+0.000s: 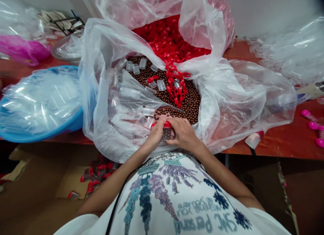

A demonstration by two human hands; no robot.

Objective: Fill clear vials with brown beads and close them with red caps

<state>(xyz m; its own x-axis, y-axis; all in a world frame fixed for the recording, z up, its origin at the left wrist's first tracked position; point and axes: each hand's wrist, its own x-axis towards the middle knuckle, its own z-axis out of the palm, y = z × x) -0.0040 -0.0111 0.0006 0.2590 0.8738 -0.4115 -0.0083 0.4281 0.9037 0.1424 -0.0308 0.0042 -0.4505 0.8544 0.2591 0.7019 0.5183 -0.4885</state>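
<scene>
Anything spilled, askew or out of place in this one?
Possibly. A cluster of red caps lies over the brown balls, in front of the main heap, so it looks like spillover, though it may be deliberate. In the cardboard box, one red-capped container lies apart from the pile. Nothing looks clearly broken.

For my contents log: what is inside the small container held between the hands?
Brown balls show through the clear container, beneath its red cap. The left hand and right hand partly cover it; contents behind them cannot be seen.
</scene>
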